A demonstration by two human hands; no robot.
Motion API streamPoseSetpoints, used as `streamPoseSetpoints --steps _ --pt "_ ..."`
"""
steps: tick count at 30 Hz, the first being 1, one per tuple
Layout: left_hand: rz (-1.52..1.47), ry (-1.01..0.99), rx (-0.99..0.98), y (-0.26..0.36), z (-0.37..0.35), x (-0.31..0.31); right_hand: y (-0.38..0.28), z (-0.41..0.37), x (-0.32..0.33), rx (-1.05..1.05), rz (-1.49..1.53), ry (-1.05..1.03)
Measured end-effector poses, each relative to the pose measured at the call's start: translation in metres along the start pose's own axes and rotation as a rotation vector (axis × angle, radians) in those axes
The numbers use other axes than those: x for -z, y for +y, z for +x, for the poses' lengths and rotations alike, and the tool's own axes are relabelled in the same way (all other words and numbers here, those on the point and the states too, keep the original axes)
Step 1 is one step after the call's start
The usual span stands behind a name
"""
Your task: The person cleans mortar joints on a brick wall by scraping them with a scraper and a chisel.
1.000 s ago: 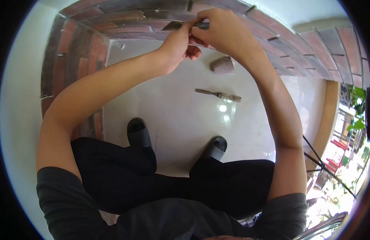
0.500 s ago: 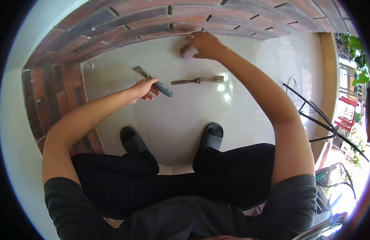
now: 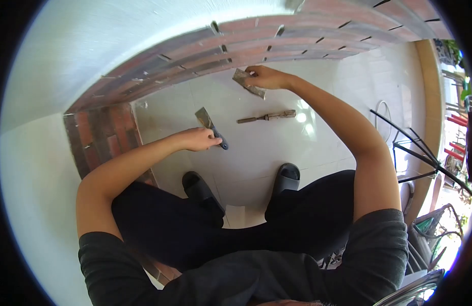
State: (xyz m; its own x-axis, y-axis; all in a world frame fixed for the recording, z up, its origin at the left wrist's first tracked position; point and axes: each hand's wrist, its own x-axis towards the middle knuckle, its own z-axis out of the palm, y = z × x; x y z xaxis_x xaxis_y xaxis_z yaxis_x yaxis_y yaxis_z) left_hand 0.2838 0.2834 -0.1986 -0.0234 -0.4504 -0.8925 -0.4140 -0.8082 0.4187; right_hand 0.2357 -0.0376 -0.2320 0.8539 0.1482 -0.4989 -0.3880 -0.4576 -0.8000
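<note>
My left hand (image 3: 201,139) is closed around the dark handle of a putty knife (image 3: 204,118), whose broad metal blade points up toward the brick-pattern wall. In my right hand (image 3: 266,77) is a flat, worn grey-brown pad (image 3: 246,84), pinched by one side near the foot of that wall; its exact kind cannot be made out. Between and below the two hands, a chisel (image 3: 266,117) with a worn handle lies on the pale tiles, touched by neither hand.
The brick-pattern wall (image 3: 195,61) runs across the front and turns a corner at left. Two dark slides (image 3: 287,177) on my feet stand on the tiled floor (image 3: 241,155). At right are a black metal frame (image 3: 409,153) and a raised tan edge (image 3: 427,102).
My right hand has drawn back from the wall and the pad has turned, showing its flat face. The putty knife's blade has swung more upright. The view has shifted.
</note>
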Motion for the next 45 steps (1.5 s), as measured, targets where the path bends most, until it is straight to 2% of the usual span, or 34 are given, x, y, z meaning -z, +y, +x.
streamPoseSetpoints --steps 2,4,5,7,9,10,12,16,19,24,26,32,35,39,40,42,43,45 --pt "-0.015 0.133 -0.089 0.034 -0.039 0.029 -0.028 -0.024 0.011 0.026 0.199 0.006" --pt "-0.148 0.305 -0.215 0.057 -0.062 0.047 -0.071 -0.059 0.03 -0.137 0.652 -0.23" --pt "-0.202 0.403 -0.287 0.065 -0.07 0.053 -0.096 -0.084 0.035 -0.155 0.71 -0.163" --pt "-0.347 0.525 -0.462 0.089 -0.082 0.063 -0.145 -0.129 0.044 -0.173 0.643 -0.062" --pt "-0.611 0.521 -0.68 0.118 -0.103 0.062 -0.171 -0.158 0.047 -0.172 0.555 0.042" --pt "-0.749 0.508 -0.783 0.131 -0.114 0.061 -0.182 -0.169 0.045 -0.099 0.51 0.108" --pt "-0.918 0.494 -0.843 0.146 -0.122 0.055 -0.209 -0.195 0.042 -0.107 0.286 0.299" --pt "-1.223 0.398 -0.944 0.16 -0.115 0.042 -0.231 -0.221 0.039 -0.07 0.311 0.467" --pt "-1.231 0.374 -1.011 0.167 -0.118 0.039 -0.251 -0.239 0.029 -0.124 0.321 0.604" --pt "-1.171 0.274 -1.027 0.159 -0.113 0.031 -0.246 -0.231 0.012 -0.127 0.349 0.675" --pt "-1.166 0.329 -0.928 0.152 -0.11 0.028 -0.241 -0.217 0.006 -0.115 0.365 0.653" --pt "-1.342 0.402 -0.823 0.129 -0.083 0.037 -0.23 -0.157 0.009 -0.065 0.267 0.581" --pt "-1.38 0.509 -0.75 0.11 -0.075 0.054 -0.223 -0.118 0.004 -0.028 0.416 0.521" --pt "-1.531 0.629 -0.608 0.084 -0.078 0.064 -0.189 -0.065 -0.012 -0.129 0.625 0.461" --pt "-1.596 0.664 -0.569 0.081 -0.078 0.064 -0.208 -0.062 -0.02 -0.164 0.768 0.458" --pt "-1.653 0.786 -0.508 0.07 -0.078 0.064 -0.212 -0.041 -0.036 -0.162 0.872 0.418" --pt "-1.682 0.84 -0.47 0.063 -0.075 0.061 -0.21 -0.026 -0.045 -0.17 0.885 0.448" --pt "-1.693 0.929 -0.447 0.037 -0.069 0.061 -0.211 -0.004 -0.057 -0.133 0.894 0.333"
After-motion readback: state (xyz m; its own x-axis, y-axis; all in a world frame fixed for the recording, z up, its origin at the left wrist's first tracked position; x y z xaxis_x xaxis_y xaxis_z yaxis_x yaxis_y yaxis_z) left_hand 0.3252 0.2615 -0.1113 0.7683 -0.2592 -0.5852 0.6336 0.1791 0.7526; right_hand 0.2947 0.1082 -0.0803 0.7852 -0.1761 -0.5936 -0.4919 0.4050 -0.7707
